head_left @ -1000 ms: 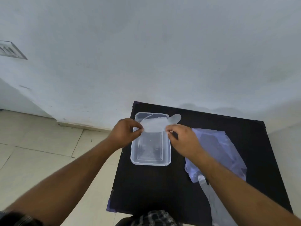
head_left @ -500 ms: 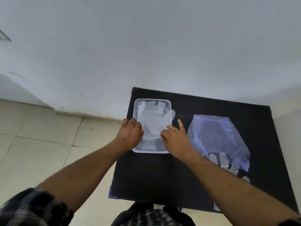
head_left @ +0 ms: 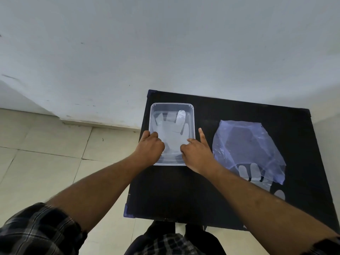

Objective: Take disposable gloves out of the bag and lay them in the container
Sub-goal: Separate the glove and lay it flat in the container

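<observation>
A clear rectangular plastic container [head_left: 172,104] stands at the far left of the black table [head_left: 233,111]. A translucent disposable glove [head_left: 173,130] lies flat inside it, fingers pointing away from me. My left hand [head_left: 150,146] is curled over the glove's cuff at the container's near left side. My right hand [head_left: 196,151] pinches the cuff at the near right, with its index finger stretched out over the rim. To the right lies the bluish see-through bag [head_left: 246,142]. More gloves [head_left: 250,172] poke from the bag's near end.
The table's left edge drops to a tiled floor [head_left: 46,162]. A white wall [head_left: 165,52] stands right behind the table. One glove fingertip [head_left: 279,194] shows beside my right forearm. My checked clothing is at the bottom of the view.
Both hands have brought the glove down from above the container and spread it flat on the bottom. The bag has stayed in place.
</observation>
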